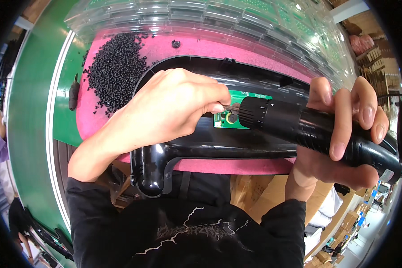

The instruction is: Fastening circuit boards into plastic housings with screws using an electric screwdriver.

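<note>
My right hand (pixel 344 129) is wrapped round a black electric screwdriver (pixel 319 127), held slantwise with its ridged nose toward the left. My left hand (pixel 178 102) is closed in a pinch at the screwdriver's thin metal bit (pixel 231 108), just ahead of the nose. Whether a screw sits at the bit's end is hidden by the fingertips. Below both hands lies a long black plastic housing (pixel 201 152), open side up, with a short arm at its near left end. Inside it is a green circuit board (pixel 219 121) with a round component, partly covered by the screwdriver.
A heap of small black screws (pixel 116 67) covers the left of the pink mat (pixel 161 47). A small black ring-like part (pixel 176 43) lies behind the housing. Clear plastic trays (pixel 236 20) stack along the back. A dark slim tool (pixel 74 93) rests on the green surface at left.
</note>
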{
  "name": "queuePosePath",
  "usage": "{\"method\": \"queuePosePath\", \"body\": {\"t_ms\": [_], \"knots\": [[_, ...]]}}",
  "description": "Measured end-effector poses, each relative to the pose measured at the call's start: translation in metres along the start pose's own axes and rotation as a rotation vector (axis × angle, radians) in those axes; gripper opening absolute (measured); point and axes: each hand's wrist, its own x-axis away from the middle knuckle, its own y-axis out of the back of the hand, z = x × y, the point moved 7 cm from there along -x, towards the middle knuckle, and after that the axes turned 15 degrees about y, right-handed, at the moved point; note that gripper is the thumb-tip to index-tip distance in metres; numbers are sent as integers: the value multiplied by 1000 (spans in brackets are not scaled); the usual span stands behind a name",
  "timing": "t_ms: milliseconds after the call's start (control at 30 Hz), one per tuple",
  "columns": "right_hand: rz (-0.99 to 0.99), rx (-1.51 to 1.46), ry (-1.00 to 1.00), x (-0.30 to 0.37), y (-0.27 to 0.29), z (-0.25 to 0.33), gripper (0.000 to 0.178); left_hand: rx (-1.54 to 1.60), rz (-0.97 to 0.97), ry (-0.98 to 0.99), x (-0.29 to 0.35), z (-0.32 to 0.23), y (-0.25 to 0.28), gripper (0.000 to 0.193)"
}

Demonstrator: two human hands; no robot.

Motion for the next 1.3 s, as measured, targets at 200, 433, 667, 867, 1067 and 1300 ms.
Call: {"method": "queuePosePath", "body": {"t_ms": [200,433,667,867,1067,1300], "knots": [[108,153,-265,-5,-8,4,46,10,-47,30,-1,2,7,13],[63,-58,-279,-6,-1,-1,46,-43,-202,-73,-1,-5,13,10],[190,168,-263,-6,15,-7,51,7,-187,135,-1,4,16,15],[201,219,-295,-4,12,-11,47,-122,-96,218,-2,5,13,23],[221,257,-313,-1,10,-16,49,-35,-30,167,1,10,7,15],[181,227,-288,3,7,-18,50,-27,-47,90,6,15,2,13]]}}
